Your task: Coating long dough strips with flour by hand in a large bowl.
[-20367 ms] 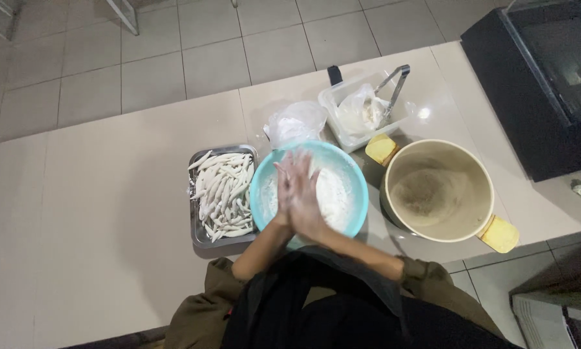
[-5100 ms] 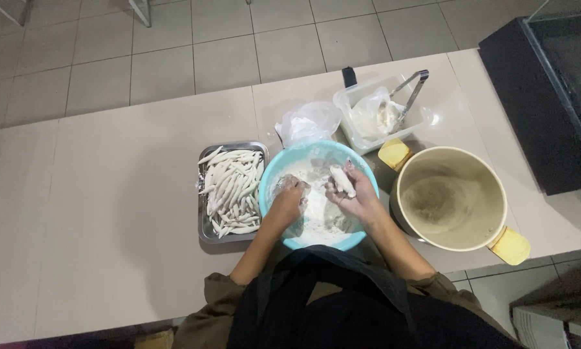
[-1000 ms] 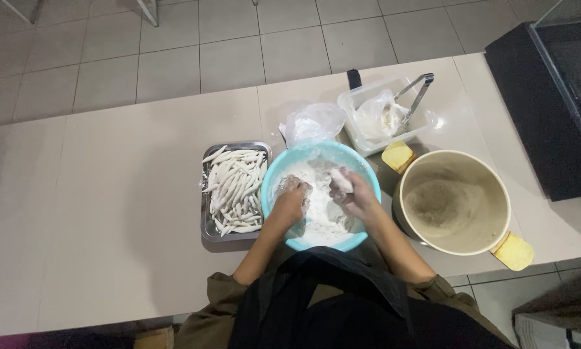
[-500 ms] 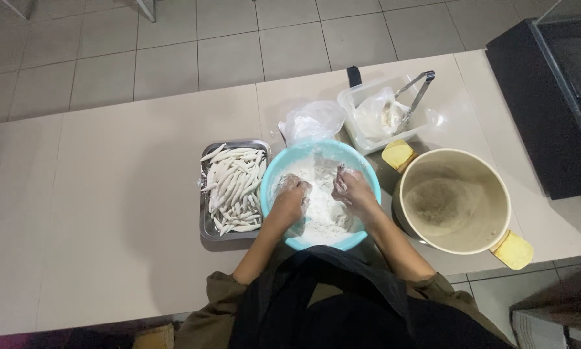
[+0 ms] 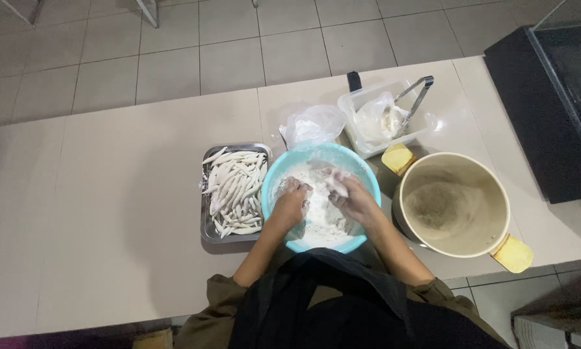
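Fingers of the right hand are curled and white with flour; they seem to pinch a small floury lump, but I cannot tell for sure; the left hand is bent down into the flour with its fingers half closed, and I cannot tell if it holds anything; both hands are inside the blue bowl, which sits on the table right in front of the person; just left of the bowl is a metal tray full of small white floured fish; just right of the bowl is a big cream pot with yellow handles; behind the bowl is a crumpled plastic bag; beside the bag is a clear box with another bag in it and metal tongs resting on its edge.
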